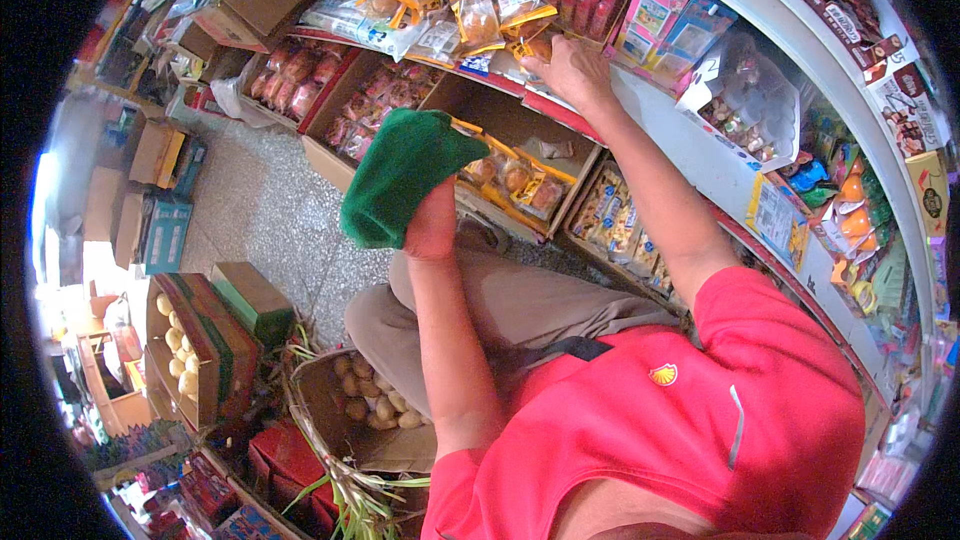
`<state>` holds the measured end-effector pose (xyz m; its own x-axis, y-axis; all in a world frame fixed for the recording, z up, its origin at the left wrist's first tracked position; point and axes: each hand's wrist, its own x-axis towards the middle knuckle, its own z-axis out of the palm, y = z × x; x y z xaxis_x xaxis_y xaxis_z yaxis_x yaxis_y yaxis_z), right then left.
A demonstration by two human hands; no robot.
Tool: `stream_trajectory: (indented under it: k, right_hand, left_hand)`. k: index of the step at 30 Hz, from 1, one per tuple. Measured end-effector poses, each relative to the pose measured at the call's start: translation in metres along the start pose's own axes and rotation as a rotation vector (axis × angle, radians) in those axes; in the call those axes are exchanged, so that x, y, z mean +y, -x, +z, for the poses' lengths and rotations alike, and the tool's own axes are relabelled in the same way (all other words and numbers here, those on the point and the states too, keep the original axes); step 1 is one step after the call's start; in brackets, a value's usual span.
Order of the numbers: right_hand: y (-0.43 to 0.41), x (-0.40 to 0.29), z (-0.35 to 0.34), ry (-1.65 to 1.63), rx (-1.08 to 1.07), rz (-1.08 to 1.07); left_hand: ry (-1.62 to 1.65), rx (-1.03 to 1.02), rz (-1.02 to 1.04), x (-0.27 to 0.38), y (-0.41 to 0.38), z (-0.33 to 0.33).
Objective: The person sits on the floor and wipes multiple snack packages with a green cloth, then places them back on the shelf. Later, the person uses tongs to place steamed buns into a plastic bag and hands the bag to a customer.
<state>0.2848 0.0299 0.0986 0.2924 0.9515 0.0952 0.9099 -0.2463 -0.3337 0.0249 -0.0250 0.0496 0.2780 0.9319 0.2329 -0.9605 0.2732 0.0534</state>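
Observation:
My left hand (433, 223) holds a green cloth (405, 172) above the floor-level boxes, and the cloth hides the fingers. My right hand (574, 75) reaches to the shelf edge, with thumb and fingers on a wrapped bun (531, 47) in clear and orange film. More wrapped buns (478, 21) are heaped just left of that hand, over packs in white and blue film (367, 22). Below the shelf, a cardboard box (491, 101) contains a row of similar wrapped buns (517, 176), and the green cloth overlaps its left side.
Boxes of packaged snacks (386, 101) line the shelf base. A white carton of small items (742, 105) sits on the right shelf. Near my knees are a carton of potatoes (375, 397), leafy green stalks (352, 495) and a green-topped box (251, 300). Speckled floor (292, 202) shows at left.

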Motion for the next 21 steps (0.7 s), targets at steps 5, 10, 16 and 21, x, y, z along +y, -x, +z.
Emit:
stream_trajectory:
  k: [5, 10, 16, 21]
  right_hand:
    - [-0.036, 0.055, 0.04, -0.525, -0.04, 0.152]
    - [0.0, 0.059, 0.007, -0.53, 0.054, 0.146]
    - [0.049, 0.04, -0.028, -1.137, -0.212, 0.028]
    - [0.088, -0.027, -0.025, -0.473, -0.128, -0.279]
  left_hand:
    - [0.012, -0.07, -0.036, -0.006, -0.002, -0.007]
    - [-0.13, -0.042, 0.0, -0.004, 0.004, -0.002]
    - [-0.314, -0.016, -0.005, -0.007, 0.003, -0.007]
    - [-0.616, 0.081, -0.049, -0.025, 0.002, -0.012]
